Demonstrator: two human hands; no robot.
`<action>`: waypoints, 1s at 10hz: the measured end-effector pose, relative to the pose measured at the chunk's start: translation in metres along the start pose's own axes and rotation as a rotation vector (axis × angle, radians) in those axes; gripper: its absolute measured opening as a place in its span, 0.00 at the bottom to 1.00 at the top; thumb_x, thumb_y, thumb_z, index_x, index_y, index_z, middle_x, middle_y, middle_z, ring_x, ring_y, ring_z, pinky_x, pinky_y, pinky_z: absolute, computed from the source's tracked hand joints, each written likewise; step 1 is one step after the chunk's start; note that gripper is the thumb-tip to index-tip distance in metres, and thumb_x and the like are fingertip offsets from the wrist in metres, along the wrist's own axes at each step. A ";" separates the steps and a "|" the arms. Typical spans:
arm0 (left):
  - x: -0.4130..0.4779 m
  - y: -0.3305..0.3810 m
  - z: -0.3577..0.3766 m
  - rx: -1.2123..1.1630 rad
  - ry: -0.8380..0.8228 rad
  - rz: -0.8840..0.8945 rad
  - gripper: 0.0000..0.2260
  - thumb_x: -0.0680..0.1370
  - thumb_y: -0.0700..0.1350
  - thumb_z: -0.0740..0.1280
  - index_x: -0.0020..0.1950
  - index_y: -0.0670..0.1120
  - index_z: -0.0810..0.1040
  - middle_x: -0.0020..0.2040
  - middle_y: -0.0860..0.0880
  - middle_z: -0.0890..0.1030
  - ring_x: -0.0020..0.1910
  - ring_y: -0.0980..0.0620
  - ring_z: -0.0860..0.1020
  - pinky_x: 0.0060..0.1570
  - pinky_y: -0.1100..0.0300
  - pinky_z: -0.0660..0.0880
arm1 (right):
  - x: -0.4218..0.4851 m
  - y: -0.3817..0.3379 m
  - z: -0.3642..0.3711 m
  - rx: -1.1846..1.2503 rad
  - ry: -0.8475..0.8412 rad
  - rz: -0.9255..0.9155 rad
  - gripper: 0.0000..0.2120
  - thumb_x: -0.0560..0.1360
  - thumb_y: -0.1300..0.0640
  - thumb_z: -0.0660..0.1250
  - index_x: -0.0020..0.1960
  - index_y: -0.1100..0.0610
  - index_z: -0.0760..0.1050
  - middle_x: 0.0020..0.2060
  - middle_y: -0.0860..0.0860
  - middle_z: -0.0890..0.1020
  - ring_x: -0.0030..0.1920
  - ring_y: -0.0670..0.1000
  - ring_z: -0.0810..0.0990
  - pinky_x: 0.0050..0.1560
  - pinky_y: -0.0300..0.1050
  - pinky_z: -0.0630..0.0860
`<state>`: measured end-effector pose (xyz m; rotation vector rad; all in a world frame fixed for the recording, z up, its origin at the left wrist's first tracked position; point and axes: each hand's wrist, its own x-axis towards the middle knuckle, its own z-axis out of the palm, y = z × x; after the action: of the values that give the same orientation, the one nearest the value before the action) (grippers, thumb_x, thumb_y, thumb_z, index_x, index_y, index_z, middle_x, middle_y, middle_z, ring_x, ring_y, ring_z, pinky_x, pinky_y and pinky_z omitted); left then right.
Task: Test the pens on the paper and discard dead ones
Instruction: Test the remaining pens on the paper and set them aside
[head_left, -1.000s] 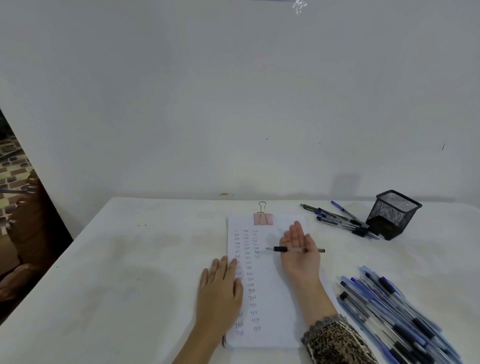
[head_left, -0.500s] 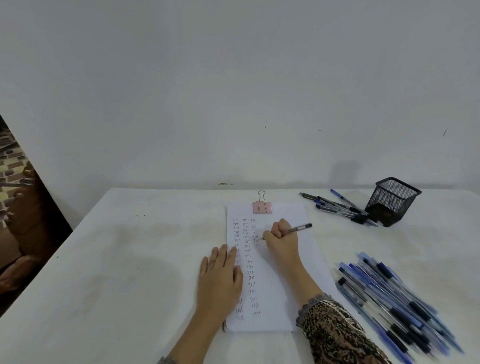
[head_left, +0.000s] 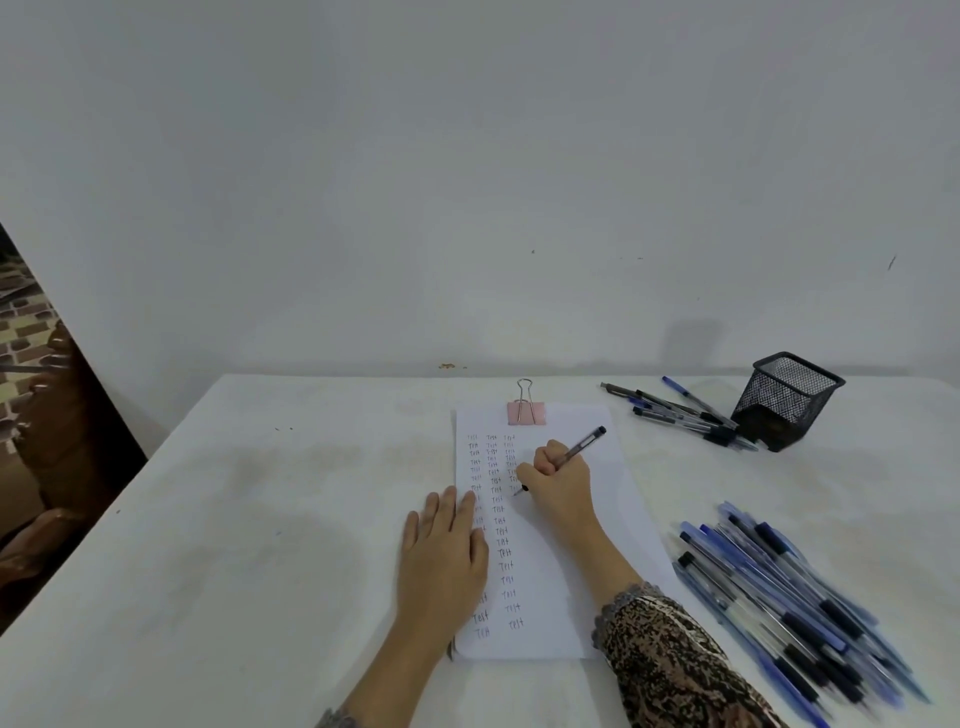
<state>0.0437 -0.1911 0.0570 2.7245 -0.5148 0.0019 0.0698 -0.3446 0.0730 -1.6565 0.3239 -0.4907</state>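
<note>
Gripping pen (head_left: 570, 453), tip down-left, on paper (head_left: 550, 561)

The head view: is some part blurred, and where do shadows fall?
Head view: the pile of pens at the right is smeared; the written paper stays readable; the mesh cup throws a soft shadow on the wall; light is even, without glare.

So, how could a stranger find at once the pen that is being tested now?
Start at the white sheet of paper in the middle of the table, held by a pink clip at its far edge. The right hand rests on it, gripping a grey pen with its tip on the paper. Every other pen lies loose on the table to the right.
</note>
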 end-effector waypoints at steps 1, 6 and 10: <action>0.000 -0.001 0.000 -0.006 0.000 -0.001 0.22 0.82 0.50 0.46 0.76 0.50 0.48 0.77 0.51 0.47 0.76 0.52 0.45 0.73 0.55 0.40 | 0.000 0.000 0.000 -0.002 -0.044 -0.002 0.21 0.63 0.70 0.64 0.27 0.52 0.54 0.23 0.42 0.59 0.26 0.43 0.56 0.32 0.37 0.57; 0.000 -0.001 -0.001 -0.037 -0.003 0.006 0.22 0.82 0.50 0.46 0.76 0.50 0.48 0.77 0.51 0.47 0.76 0.52 0.44 0.73 0.55 0.40 | 0.001 0.000 -0.003 -0.052 0.047 -0.014 0.22 0.65 0.74 0.63 0.28 0.54 0.54 0.24 0.45 0.59 0.24 0.42 0.58 0.29 0.33 0.58; 0.000 -0.003 -0.002 -0.027 -0.013 0.015 0.22 0.82 0.50 0.46 0.76 0.50 0.47 0.77 0.51 0.47 0.76 0.52 0.44 0.73 0.55 0.40 | 0.003 0.003 -0.004 -0.068 0.064 -0.010 0.23 0.64 0.74 0.62 0.28 0.53 0.53 0.25 0.45 0.58 0.27 0.44 0.55 0.32 0.38 0.56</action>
<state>0.0444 -0.1880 0.0578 2.6963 -0.5350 -0.0182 0.0704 -0.3496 0.0703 -1.7115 0.3834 -0.5464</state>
